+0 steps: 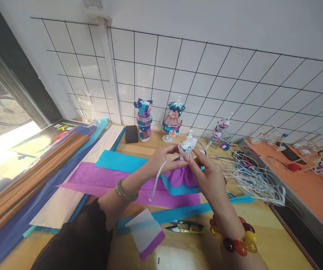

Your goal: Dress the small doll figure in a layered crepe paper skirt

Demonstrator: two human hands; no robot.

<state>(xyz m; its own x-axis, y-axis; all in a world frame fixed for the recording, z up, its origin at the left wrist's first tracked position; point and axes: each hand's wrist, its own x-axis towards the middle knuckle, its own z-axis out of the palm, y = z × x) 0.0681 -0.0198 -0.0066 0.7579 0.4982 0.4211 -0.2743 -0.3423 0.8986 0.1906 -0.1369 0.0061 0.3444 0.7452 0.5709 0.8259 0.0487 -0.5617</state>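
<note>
A small white dress form [187,145] with printed patterns stands upright between my hands. Round its lower part spreads a gathered skirt of purple and blue crepe paper [180,180]. My left hand [164,159] grips the form's waist from the left, thumb laid across the front. From the right, my right hand [209,174] pinches the same waist, its thumb meeting the left one. A thin white cord [157,178] hangs from under my left hand, and another stretch loops behind my right fingers. How the cord runs at the waist is hidden by my fingers.
Thread snips [186,227] and a white-and-purple paper piece [146,233] lie in front. Crepe strips [94,178] cover the left side. Decorated forms [144,120] and a phone [131,134] are at the back. Tangled cords [251,180] lie right, beside an orange tray [285,176].
</note>
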